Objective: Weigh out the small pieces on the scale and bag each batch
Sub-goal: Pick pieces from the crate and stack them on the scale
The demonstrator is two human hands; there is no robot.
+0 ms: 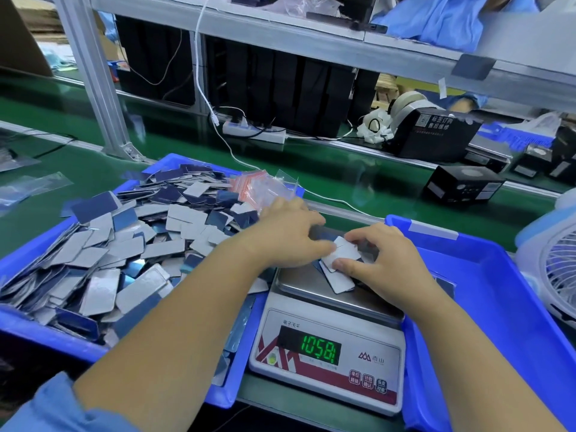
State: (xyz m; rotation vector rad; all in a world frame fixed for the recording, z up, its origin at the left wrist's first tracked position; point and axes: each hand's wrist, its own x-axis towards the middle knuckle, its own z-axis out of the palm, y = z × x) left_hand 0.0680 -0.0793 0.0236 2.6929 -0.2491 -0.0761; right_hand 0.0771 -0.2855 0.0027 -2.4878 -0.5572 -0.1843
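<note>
A white digital scale [327, 363] stands between two blue trays, its green display lit with digits. On its steel pan [299, 280] lies a small batch of flat silver-and-blue pieces [341, 277]. My left hand [290, 238] and my right hand [383, 263] both rest over the pan, fingers closed on the batch from either side. The left blue tray [18, 322] holds a big heap of the same pieces [124, 244]. A bundle of small clear bags with red strips [258, 188] lies at that tray's far corner.
A second blue tray [498, 322] sits right of the scale. A white fan [554, 269] stands at the far right. Behind are a white cable [233, 151], a power strip [254, 130], black boxes [461, 185] and a metal frame post [93, 76] on the green belt.
</note>
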